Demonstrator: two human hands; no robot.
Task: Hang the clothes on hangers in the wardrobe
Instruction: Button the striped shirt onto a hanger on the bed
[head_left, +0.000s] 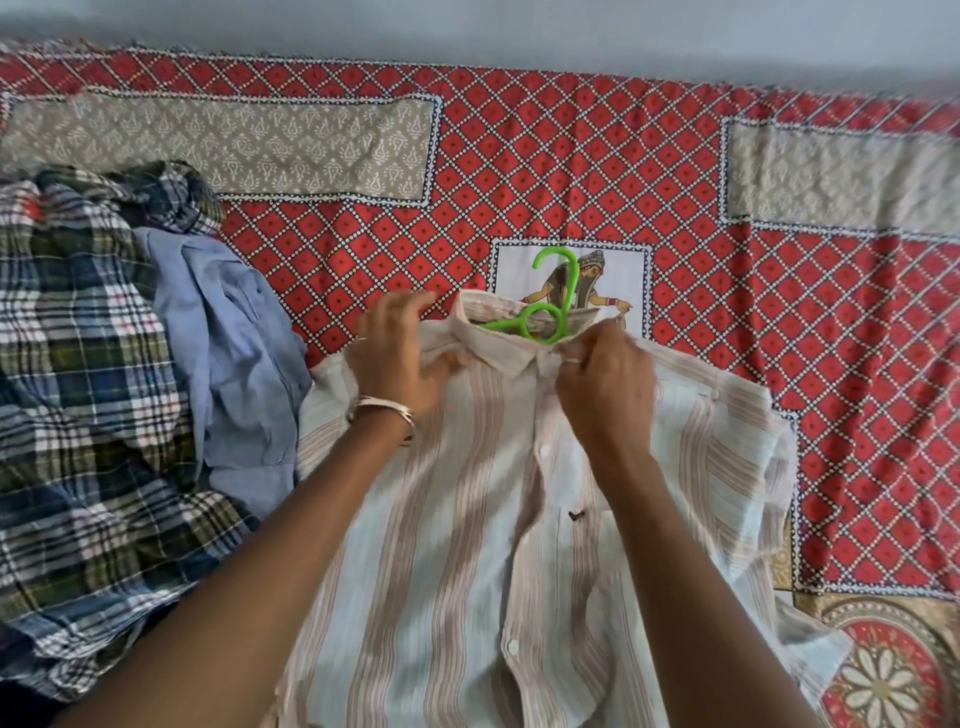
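Head view looks straight down on a bed covered by a red patterned bedsheet (519, 156), where a pale striped shirt (467, 545) lies face up near the bed's near edge, its collar pointing toward the far edge. A green plastic hanger (545, 312) is already threaded into the shirt: its hook and neck loop stick out of the collar opening over a printed figure panel on the sheet, while its shoulders are hidden under the fabric.

The left hand (400, 358) rests on the collar's left side, fingers loosely spread and partly curled over the cloth; it seems to hold the collar in place, though blur makes it unclear whether it truly pinches anything. The right hand (605, 384) has its fingers curled tight at the top of the placket, pinching the fabric just below the collar, most likely to fasten the top button so the shirt will not slide off the hanger when lifted. Lower buttons appear undone.

Toward the bed's left edge lies a heap of waiting clothes: a crumpled plaid shirt (78, 364) and, touching it, a blue shirt (239, 364) whose edge meets the striped shirt's left sleeve. No wardrobe is in view.
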